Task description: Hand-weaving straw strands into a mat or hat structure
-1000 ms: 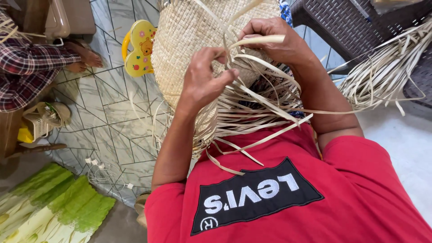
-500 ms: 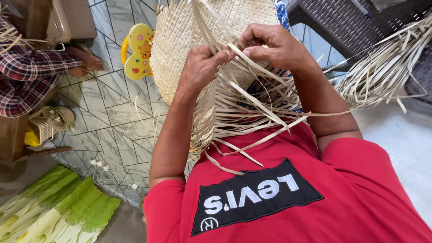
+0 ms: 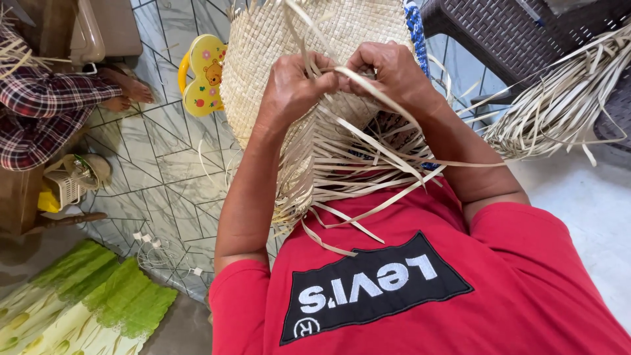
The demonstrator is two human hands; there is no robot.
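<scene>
A pale woven straw mat (image 3: 282, 46) stands in front of me, its unwoven end trailing several loose strips (image 3: 368, 171) down over my red shirt. My left hand (image 3: 292, 85) grips the weave's working edge with fingers curled around strips. My right hand (image 3: 388, 69) is close beside it, pinching a strip that bends away to the right. Both hands nearly touch at the mat's lower edge.
A bundle of loose straw strips (image 3: 565, 98) lies at the right by a dark wicker chair (image 3: 519, 33). A yellow child's stool (image 3: 200, 75) stands on the tiled floor. A person in a plaid garment (image 3: 46, 112) sits at left. A green mat (image 3: 85, 309) lies lower left.
Both hands have moved closer together at the weave edge, the left hand rising. The strip in the right hand has been pulled across.
</scene>
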